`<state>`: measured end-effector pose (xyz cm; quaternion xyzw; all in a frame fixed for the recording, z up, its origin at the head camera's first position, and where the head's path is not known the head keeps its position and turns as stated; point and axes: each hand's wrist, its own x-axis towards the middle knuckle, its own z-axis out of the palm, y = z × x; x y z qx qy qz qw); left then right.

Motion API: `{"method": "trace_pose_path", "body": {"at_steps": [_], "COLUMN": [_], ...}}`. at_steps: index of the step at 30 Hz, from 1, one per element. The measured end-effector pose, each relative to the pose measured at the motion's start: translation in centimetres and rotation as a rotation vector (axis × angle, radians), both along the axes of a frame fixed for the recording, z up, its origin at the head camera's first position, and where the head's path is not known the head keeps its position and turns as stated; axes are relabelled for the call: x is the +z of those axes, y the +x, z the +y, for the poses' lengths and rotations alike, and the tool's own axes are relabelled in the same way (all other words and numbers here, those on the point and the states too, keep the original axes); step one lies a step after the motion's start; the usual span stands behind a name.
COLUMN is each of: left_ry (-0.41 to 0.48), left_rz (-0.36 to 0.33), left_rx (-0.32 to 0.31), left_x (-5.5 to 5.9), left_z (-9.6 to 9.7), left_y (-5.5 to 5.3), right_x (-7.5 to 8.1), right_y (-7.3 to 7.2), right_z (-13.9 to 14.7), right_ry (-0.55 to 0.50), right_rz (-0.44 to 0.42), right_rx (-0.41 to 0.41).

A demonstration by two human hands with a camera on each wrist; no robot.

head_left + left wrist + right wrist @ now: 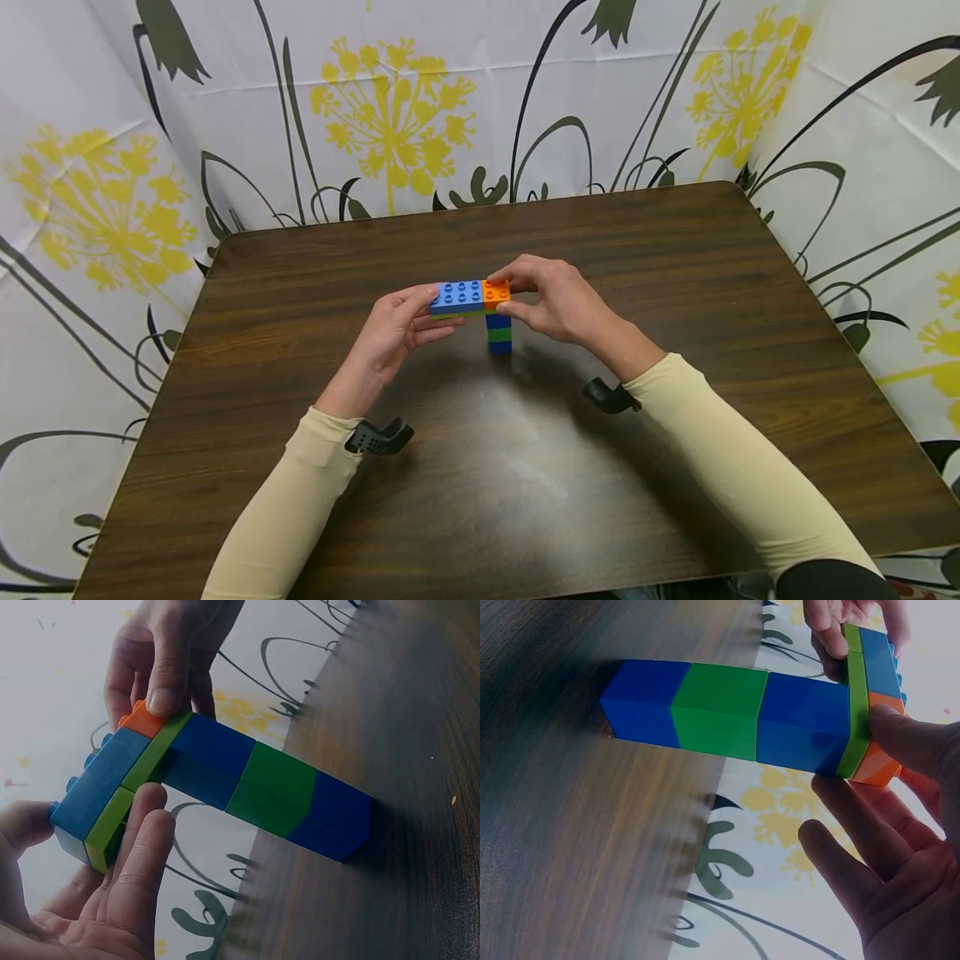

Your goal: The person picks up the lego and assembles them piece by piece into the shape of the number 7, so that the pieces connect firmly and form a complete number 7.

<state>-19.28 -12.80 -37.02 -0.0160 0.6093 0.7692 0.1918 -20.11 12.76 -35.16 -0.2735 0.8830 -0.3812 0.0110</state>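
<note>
A toy-brick tower of a lower blue brick (500, 347), a green brick (718, 711) and an upper blue brick (210, 756) stands upright on the table. Flat lime-green bricks (156, 754) lie across its top and jut out to the left. On them sit a long light-blue brick (460, 293) and an orange brick (496, 293), side by side. My left hand (396, 327) pinches the free end of the light-blue brick, thumb above and fingers beneath the lime-green layer. With thumb and fingers, my right hand (558, 302) grips the orange brick.
The dark wooden table (360, 517) has a glossy reflection in front of the tower. Behind and beside it hangs a white curtain (255, 100) with yellow flowers and grey stems. Each wrist carries a black camera mount (384, 437).
</note>
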Motion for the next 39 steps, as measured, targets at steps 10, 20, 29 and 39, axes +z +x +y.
{"method": "trace_pose_path", "body": {"at_steps": [10, 20, 29, 39], "left_ry": [-0.006, 0.017, -0.004, -0.01], "left_rz": [0.014, 0.027, 0.157, 0.08], "left_rx": [-0.044, 0.034, 0.089, 0.114], "left_x": [-0.3, -0.3, -0.3, -1.2], "left_z": [-0.3, -1.1, -1.0, -0.7], "left_y": [-0.1, 0.3, 0.8, 0.7], "right_x": [-0.2, -0.9, -1.5, -1.9], "right_y": [0.0, -0.3, -0.6, -0.6], "right_z": [0.0, 0.3, 0.8, 0.8], "right_ry": [0.002, -0.038, -0.145, -0.183], "right_rz": [-0.067, -0.078, -0.082, -0.134], "right_rx": [0.021, 0.069, 0.125, 0.001]}}
